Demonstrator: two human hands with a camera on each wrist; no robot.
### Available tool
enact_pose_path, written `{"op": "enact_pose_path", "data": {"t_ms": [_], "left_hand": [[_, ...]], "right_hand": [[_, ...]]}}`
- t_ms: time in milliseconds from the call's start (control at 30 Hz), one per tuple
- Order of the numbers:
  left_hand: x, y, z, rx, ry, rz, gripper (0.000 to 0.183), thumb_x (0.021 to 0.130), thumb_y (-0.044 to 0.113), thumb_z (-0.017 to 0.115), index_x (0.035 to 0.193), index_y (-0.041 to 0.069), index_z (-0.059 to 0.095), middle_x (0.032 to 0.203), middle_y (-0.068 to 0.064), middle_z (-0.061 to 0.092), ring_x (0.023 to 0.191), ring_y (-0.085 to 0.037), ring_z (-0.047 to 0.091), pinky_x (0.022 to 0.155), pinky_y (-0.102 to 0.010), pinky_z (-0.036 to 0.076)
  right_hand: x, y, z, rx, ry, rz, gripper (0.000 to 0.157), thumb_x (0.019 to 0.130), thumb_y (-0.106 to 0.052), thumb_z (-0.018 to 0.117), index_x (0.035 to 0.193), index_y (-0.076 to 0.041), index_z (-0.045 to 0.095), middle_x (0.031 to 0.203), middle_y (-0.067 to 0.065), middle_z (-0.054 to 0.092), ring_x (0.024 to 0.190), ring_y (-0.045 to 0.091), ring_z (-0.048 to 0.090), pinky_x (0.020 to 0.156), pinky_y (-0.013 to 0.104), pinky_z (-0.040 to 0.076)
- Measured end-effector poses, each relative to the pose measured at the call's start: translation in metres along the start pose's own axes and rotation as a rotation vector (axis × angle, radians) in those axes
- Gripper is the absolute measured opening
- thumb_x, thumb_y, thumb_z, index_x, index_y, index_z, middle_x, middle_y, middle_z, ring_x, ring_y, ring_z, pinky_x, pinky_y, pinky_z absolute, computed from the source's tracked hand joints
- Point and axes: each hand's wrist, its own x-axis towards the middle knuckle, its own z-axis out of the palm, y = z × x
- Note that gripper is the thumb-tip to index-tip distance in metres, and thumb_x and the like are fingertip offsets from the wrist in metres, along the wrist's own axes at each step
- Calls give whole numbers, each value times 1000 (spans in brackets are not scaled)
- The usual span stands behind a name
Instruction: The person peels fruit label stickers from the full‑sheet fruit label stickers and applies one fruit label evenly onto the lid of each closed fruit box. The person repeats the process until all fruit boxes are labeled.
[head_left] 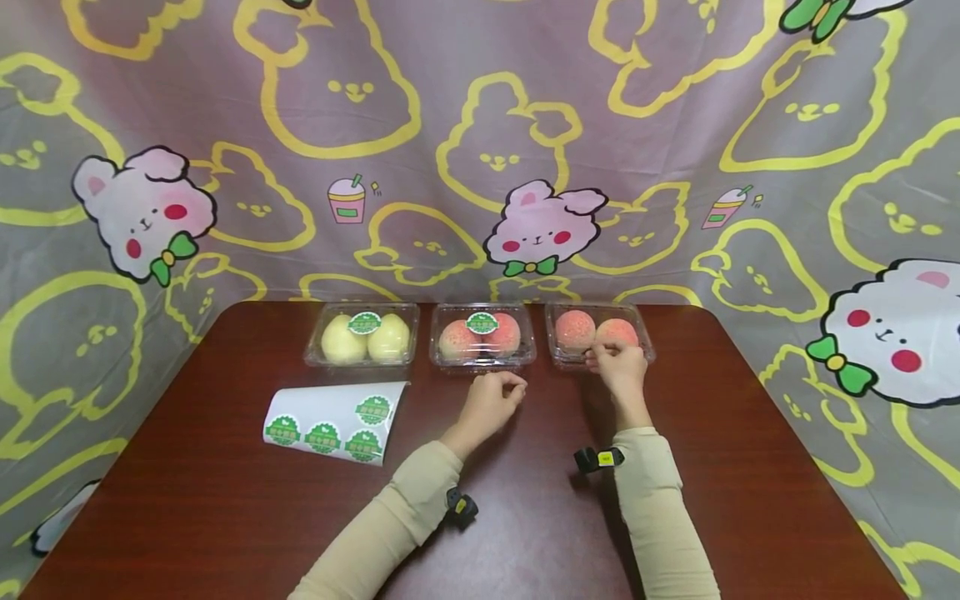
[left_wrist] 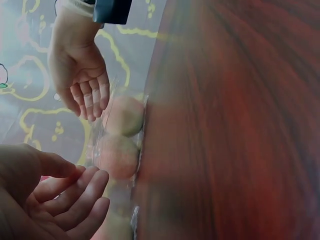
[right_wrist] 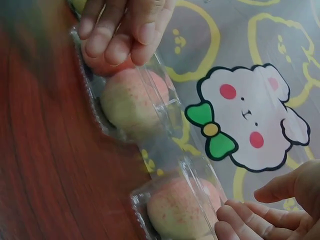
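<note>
Two peaches lie in the right clear plastic box (head_left: 562, 351). At its front edge my right hand (head_left: 621, 369) has relaxed fingers; the right wrist view shows the thumb apart from them. Whether its fingertips touch the plastic I cannot tell. My left hand (head_left: 491, 408) hovers in front of the middle clear box (head_left: 442, 360), which holds two more peaches and bears a green-and-white round sticker (head_left: 482, 323). Its fingers are loosely bent, with the thumb near the index finger and nothing visible between them in the left wrist view (left_wrist: 65, 200).
The left clear box (head_left: 315, 357) holds two pale yellow fruits under a similar green sticker (head_left: 365, 323). A curled white sheet (head_left: 330, 406) with several green stickers lies on the brown table (head_left: 525, 517), left of my left hand. A patterned curtain (head_left: 420, 183) hangs behind the boxes.
</note>
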Motion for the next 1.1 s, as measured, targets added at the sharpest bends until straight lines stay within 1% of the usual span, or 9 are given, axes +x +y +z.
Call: {"op": "enact_pose_path", "data": {"t_ms": [67, 233, 400, 467, 533, 800, 900, 1033, 1100], "left_hand": [[0, 3, 4, -58, -13, -4, 13, 87, 8, 64, 93, 1, 74, 80, -9, 76, 67, -13, 69, 66, -18, 51], [3, 9, 15, -274, -40, -59, 15, 89, 2, 60, 95, -7, 71, 83, -21, 75, 73, -30, 74, 60, -14, 52], [7, 14, 27, -493, -57, -183, 17, 90, 0, 60, 98, -12, 69, 88, -29, 72, 78, -39, 73, 68, -33, 60], [9, 18, 31, -560, -61, -230, 18, 91, 0, 60, 100, -13, 68, 90, -31, 71, 79, -37, 73, 71, -39, 60], [10, 20, 35, -619, -62, -289, 19, 90, 1, 61, 102, -12, 68, 92, -31, 71, 77, -32, 74, 71, -36, 60], [19, 25, 54, -790, -30, -465, 23, 91, 6, 62, 106, -10, 68, 99, -28, 72, 67, -6, 69, 70, -29, 60], [21, 28, 58, -831, -4, -512, 24, 91, 7, 62, 107, -10, 67, 101, -28, 72, 66, -4, 67, 70, -29, 60], [26, 30, 63, -881, 28, -570, 24, 91, 6, 62, 108, -10, 67, 102, -28, 72, 66, -4, 67, 71, -28, 60], [30, 29, 66, -909, 45, -603, 24, 90, 5, 62, 108, -9, 68, 103, -27, 72, 66, -4, 67, 72, -28, 60]], "right_hand": [[2, 2, -3, -1, 12, 13, 28, 93, -3, 54, 106, 20, 62, 80, 26, 73, 45, -9, 57, 52, 15, 54], [7, 6, -11, -14, 45, 49, 28, 92, -5, 55, 107, 16, 64, 65, 3, 73, 45, -7, 59, 56, 21, 57], [8, 7, -20, -59, 86, 65, 27, 92, -8, 56, 106, 13, 66, 78, 17, 76, 46, -7, 59, 56, 23, 58], [8, 7, -23, -62, 102, 71, 27, 92, -8, 56, 106, 13, 66, 83, 20, 75, 45, -7, 59, 55, 21, 57], [9, 7, -26, -56, 117, 79, 27, 91, -7, 55, 106, 13, 65, 81, 19, 75, 45, -7, 59, 54, 20, 56], [13, 11, -40, -92, 171, 142, 27, 92, -9, 55, 109, 9, 66, 63, -6, 67, 45, -8, 57, 52, 16, 54], [15, 14, -44, -89, 189, 146, 26, 91, -9, 56, 108, 9, 66, 62, -4, 68, 44, -7, 57, 49, 13, 52], [17, 17, -50, -90, 220, 153, 27, 91, -8, 57, 108, 11, 65, 70, 9, 74, 41, -9, 54, 45, 12, 49], [18, 19, -54, -95, 227, 164, 28, 91, -8, 57, 109, 12, 64, 65, 5, 72, 39, -10, 52, 46, 13, 50]]}}
